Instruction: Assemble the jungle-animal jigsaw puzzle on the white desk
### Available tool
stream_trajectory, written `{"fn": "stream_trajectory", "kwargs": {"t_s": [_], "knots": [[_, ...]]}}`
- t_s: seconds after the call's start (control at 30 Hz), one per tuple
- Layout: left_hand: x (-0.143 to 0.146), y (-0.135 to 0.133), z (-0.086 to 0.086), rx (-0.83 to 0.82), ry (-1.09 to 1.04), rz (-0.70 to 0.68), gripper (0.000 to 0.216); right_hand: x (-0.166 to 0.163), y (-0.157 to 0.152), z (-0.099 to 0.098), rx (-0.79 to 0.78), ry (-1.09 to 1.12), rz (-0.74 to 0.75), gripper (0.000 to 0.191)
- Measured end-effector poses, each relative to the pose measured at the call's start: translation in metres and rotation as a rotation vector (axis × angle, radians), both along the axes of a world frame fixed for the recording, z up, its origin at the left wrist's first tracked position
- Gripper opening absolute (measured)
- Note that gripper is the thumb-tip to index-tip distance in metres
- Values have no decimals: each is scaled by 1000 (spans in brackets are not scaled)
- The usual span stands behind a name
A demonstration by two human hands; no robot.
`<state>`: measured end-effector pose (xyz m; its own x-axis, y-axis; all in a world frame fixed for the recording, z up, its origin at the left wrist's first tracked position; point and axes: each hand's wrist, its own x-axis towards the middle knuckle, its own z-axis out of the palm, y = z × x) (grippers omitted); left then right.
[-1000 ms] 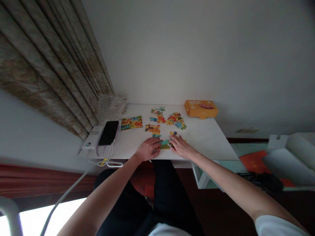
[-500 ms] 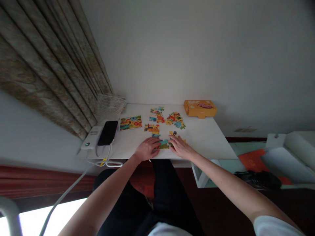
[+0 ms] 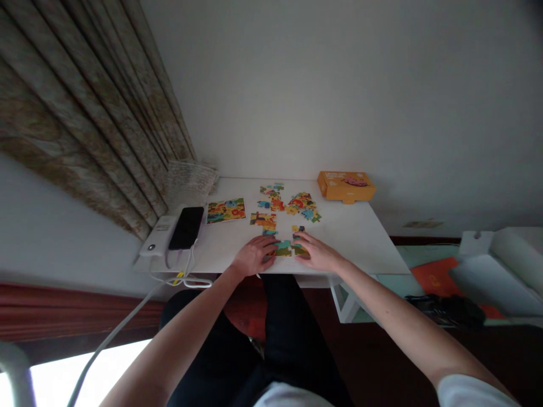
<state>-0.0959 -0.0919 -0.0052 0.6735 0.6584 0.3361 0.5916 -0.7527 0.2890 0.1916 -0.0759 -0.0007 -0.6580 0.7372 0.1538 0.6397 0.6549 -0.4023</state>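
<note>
Small teal-and-orange joined cardboard puzzle cluster on white tabletop, near front edge, long axis 9-to-3. Left hand at its 9 o'clock, flat, fingers spread, touching. Right hand at 3 o'clock, fingertips on edge (pinching or pressing, cannot tell). Both equally near.

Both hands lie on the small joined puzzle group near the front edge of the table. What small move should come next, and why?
Probably slide the piece under the right hand leftward into the joined group and press it flat. The left hand lies flat on the group's left side, so it can steady it; whether the tabs already meet is too small to tell.
</note>
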Motion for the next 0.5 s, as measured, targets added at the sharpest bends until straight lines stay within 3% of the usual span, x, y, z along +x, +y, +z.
{"fn": "stream_trajectory", "kwargs": {"t_s": [0.2, 0.5], "knots": [[0, 0, 0, -6, -8, 0, 30, -1, 24, 6, -131, -31, 52, 33], [0, 0, 0, -1, -28, 5, 30, -13, 41, 17, -166, -223, 112, 37]]}}
